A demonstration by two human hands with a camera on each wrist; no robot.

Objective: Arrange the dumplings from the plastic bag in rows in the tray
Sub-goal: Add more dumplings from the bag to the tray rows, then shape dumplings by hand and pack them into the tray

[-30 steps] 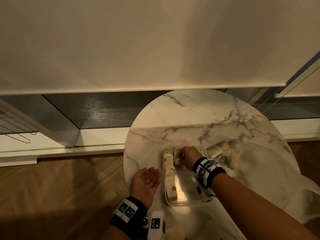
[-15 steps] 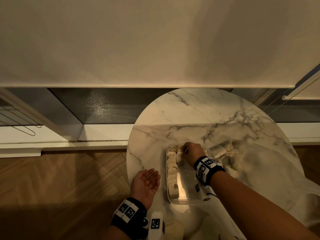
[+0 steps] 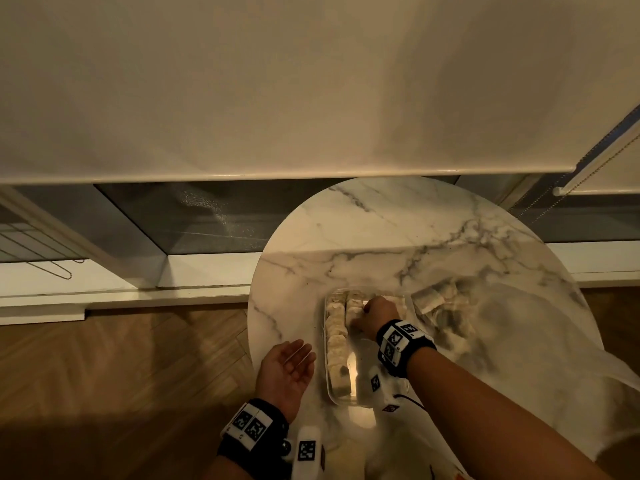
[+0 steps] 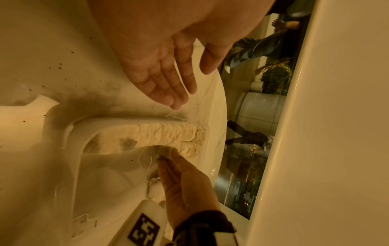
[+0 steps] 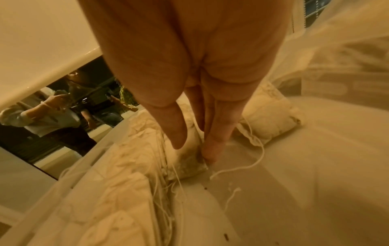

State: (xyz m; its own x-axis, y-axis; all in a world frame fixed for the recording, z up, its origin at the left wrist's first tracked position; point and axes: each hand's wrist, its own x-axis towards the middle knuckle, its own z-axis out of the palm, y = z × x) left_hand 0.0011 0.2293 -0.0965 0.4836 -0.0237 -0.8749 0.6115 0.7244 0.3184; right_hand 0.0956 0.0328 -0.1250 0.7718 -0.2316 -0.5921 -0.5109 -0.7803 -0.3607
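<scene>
Fingers (image 5: 212, 146) of right hand (image 3: 379, 311) pinched on one pale, crinkled dumpling (image 5: 189, 159), set down inside clear plastic tray (image 3: 363, 398) beside a packed row of pleated dumplings (image 3: 336, 344). Left hand (image 3: 285, 374) palm up, fingers straight, holding nothing, on round marble table (image 3: 381, 223). Filmy plastic bag (image 3: 502, 327) lying right of tray.

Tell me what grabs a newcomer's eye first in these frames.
The right hand reaching into the clear tray at the near middle of the round marble table, pinching a dumpling beside the finished row of dumplings along the tray's left wall. Next, the left hand resting palm-up, empty, left of the tray. The plastic bag sprawls to the right.
</scene>
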